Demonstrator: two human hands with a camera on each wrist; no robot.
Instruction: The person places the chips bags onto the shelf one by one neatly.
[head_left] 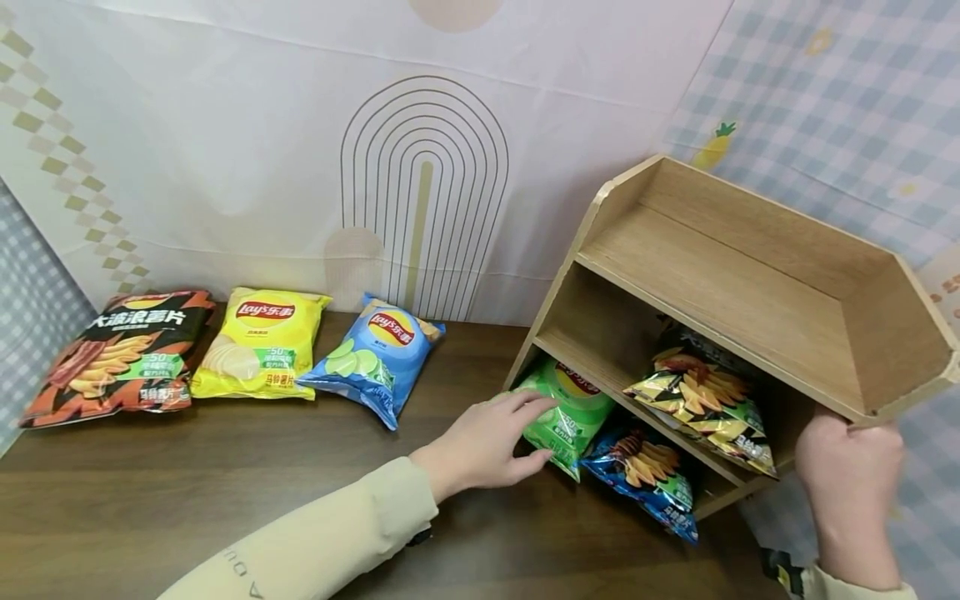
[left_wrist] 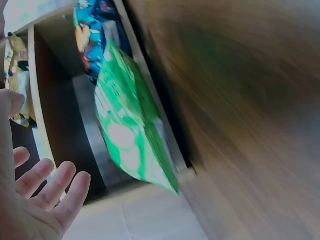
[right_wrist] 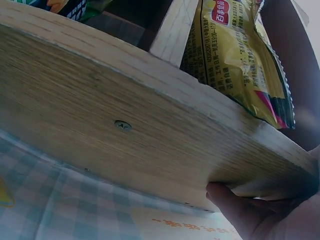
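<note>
A wooden shelf rack stands at the right, turned at an angle. In its lower compartment are a green Lay's chip bag and a dark blue chip bag. A black-and-yellow chip bag lies on the middle level. My left hand is in front of the green bag, fingers spread and loosely bent around nothing; the left wrist view shows the fingers apart from that bag. My right hand grips the rack's right side under the top board, with the thumb against the outer panel.
On the brown wooden table, a black-and-red chip bag, a yellow Lay's bag and a light blue Lay's bag stand in a row by the patterned cloth wall. Checked cloth hangs behind the rack.
</note>
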